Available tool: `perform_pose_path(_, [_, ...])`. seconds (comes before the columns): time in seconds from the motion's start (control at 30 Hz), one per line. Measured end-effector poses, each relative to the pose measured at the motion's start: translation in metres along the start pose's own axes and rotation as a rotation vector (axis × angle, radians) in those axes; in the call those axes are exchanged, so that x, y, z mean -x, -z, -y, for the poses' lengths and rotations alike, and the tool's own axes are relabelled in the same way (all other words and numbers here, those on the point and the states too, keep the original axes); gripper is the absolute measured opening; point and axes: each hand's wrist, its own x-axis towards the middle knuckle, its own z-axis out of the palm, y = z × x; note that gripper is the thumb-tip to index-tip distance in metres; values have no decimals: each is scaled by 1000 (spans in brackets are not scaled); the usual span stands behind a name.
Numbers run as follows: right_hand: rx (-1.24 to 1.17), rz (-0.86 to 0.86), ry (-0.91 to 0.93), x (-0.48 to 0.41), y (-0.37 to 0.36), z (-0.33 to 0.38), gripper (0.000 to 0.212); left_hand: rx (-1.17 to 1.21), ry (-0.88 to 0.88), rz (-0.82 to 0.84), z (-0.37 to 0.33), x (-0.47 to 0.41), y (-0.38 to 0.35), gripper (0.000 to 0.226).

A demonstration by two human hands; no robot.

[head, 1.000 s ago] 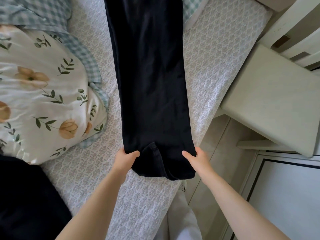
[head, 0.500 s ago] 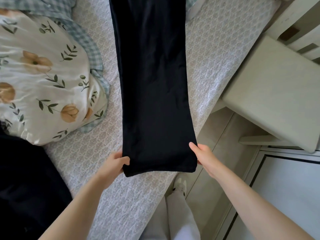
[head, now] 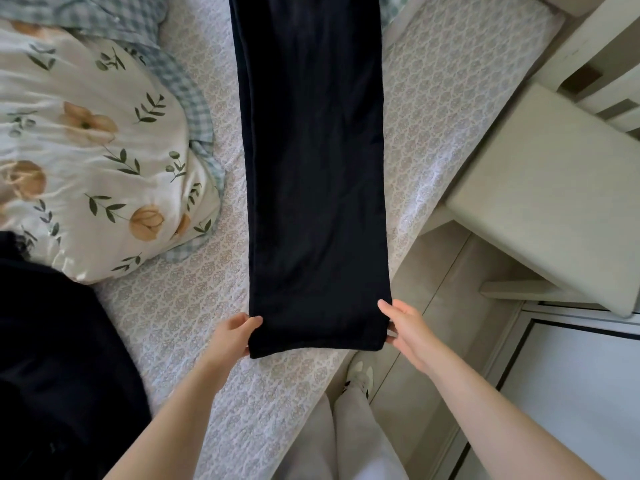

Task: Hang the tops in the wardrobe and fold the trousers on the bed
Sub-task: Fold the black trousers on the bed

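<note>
Both hands are closed on the near end of the trousers (head: 315, 168), one at each corner. The left hand (head: 230, 336) has its thumb on top of the left corner with the fingers tucked beneath. The right hand (head: 407, 327) pinches the right corner the same way, thumb lying along the side edge. Each grip is clamped on cloth, and the two stand as far apart as the fabric is wide, so the end is held taut between them.

From the grip, the trousers run straight away from the person. Their long axis lies across the bed (head: 194, 306) toward its far side, and the far end passes out of view at the top. They lie flat, with the legs apparently one over the other. In cloth this dark I can't tell whether the held end is the hems or the waistband. That end sits right at the edge of the mattress, above the person's feet. Neither hand is nearer than the other; they are level.

I'd judge the fold turns on that axis: both corners carried forward together, kept parallel, to lay the near end over the far half.

To the left lies a floral duvet (head: 86, 150), and nearer the person a dark garment (head: 52, 341). Both are apart from the trousers. A pale stool (head: 554, 188) stands off the bed to the right.
</note>
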Motion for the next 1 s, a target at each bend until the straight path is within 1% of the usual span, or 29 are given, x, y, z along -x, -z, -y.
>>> perform_pose_path(0.13, [35,8,26,-4,-3,8,19,61,-47,96,-6,5,6,22])
perform_pose_path(0.27, [71,35,26,-7,0,9,24,212,-63,77,-7,13,16,24])
perform_pose_path(0.33, [89,59,30,-10,0,8,25,174,-75,66,-4,14,18,28])
perform_pose_path(0.4, [134,25,26,-13,-1,5,28,71,-77,67,2,11,18,32])
perform_pose_path(0.5, [219,-83,-2,-22,-4,2,31,-22,-45,88,5,3,16,22])
perform_pose_path(0.57, [221,-109,6,-24,-4,1,32,-87,-58,101,-2,-1,17,18])
perform_pose_path(0.63, [196,-108,27,-22,-3,1,30,-120,-87,97,-8,-4,19,24])
perform_pose_path(0.7, [170,-106,53,-17,-2,-2,27,-120,-93,69,-11,-5,21,31])
perform_pose_path(0.83, [215,-148,75,-13,1,-7,31,-118,-81,42,-12,-6,20,27])
perform_pose_path(0.9, [242,-113,54,-12,3,-5,24,-111,-76,12,-12,-7,18,27])
perform_pose_path(1.0, [262,-63,24,-7,4,5,13,-38,-72,3,-14,-5,18,22])
